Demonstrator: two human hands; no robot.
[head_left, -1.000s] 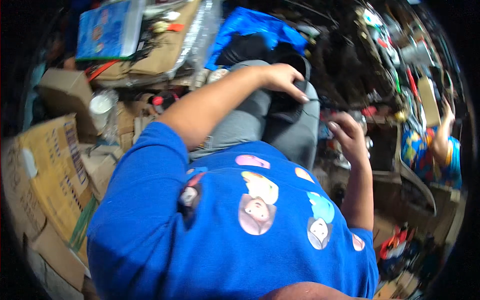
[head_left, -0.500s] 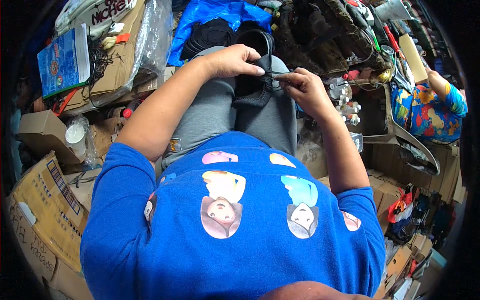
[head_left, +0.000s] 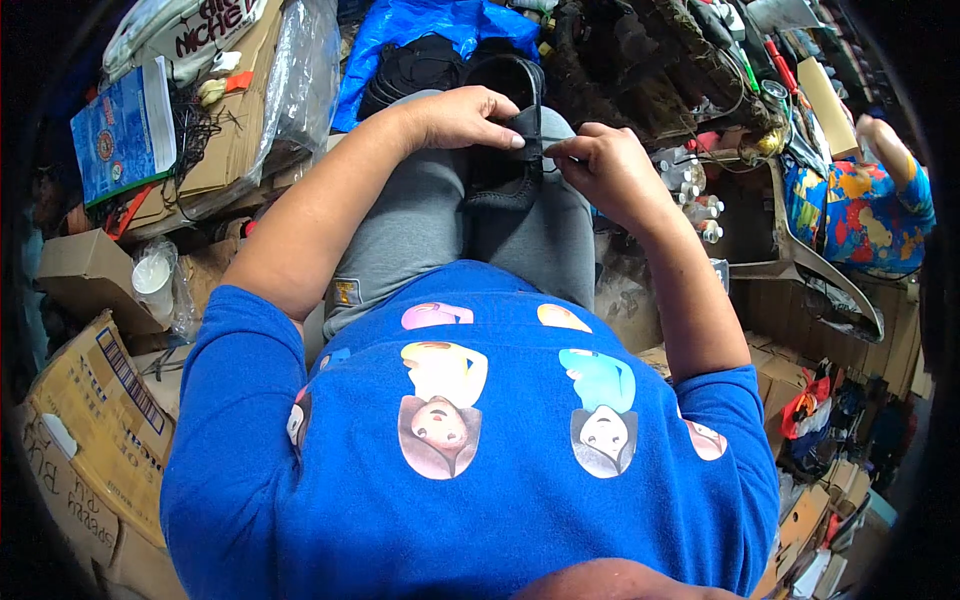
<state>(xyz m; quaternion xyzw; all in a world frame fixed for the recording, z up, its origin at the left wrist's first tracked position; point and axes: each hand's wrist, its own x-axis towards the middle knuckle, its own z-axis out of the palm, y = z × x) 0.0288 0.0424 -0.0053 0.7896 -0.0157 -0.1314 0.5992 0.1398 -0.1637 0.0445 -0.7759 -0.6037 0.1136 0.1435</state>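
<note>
Across my knees lies a black shoe upper point(head_left: 503, 195), its opening edged with a thick rim. My left hand point(head_left: 462, 118) grips its side, thumb pressed on the black material and fingers tucked behind. At the shoe upper's right edge, my right hand point(head_left: 605, 165) is closed in a pinch, thumb and index finger together. Between its fingertips and the edge runs a thin dark lace or thread, too fine to tell which. The inside of the shoe upper is dark and partly hidden by my left hand.
Beyond my knees, black rounded pieces point(head_left: 415, 75) rest on a blue plastic sheet point(head_left: 350, 100). Left are cardboard boxes point(head_left: 95, 275), a blue book point(head_left: 122, 130) and a white cup point(head_left: 152, 272). Small bottles point(head_left: 705, 208) stand right, near another person's arm point(head_left: 885, 145).
My right hand has shifted slightly, its fingertips still by the shoe's edge. The left hand keeps its hold. At the far right, the other person's arm has moved slightly.
</note>
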